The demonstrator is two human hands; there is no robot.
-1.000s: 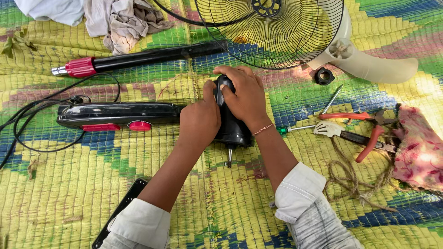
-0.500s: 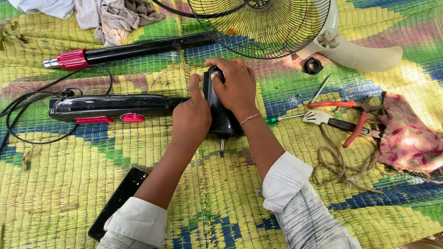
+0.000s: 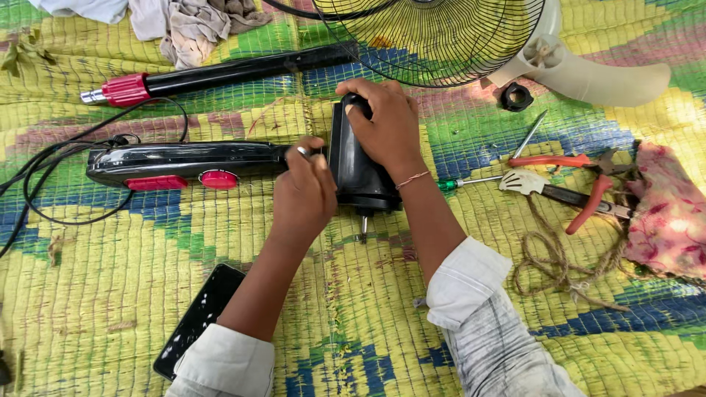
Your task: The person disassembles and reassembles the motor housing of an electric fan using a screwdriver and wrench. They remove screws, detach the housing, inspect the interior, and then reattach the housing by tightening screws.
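Fingers of the right hand point(image 3: 386, 125) wrap the black plastic fan motor housing point(image 3: 357, 165) at centre; left hand point(image 3: 305, 195) pinches a small metal part beside it. Disassembly seems underway; green-handled screwdriver point(image 3: 471, 181) lies at three o'clock.

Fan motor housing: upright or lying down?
Lying down. The black motor housing lies on the woven mat, shaft pointing toward the camera; right hand grips its top, left hand is against its side.
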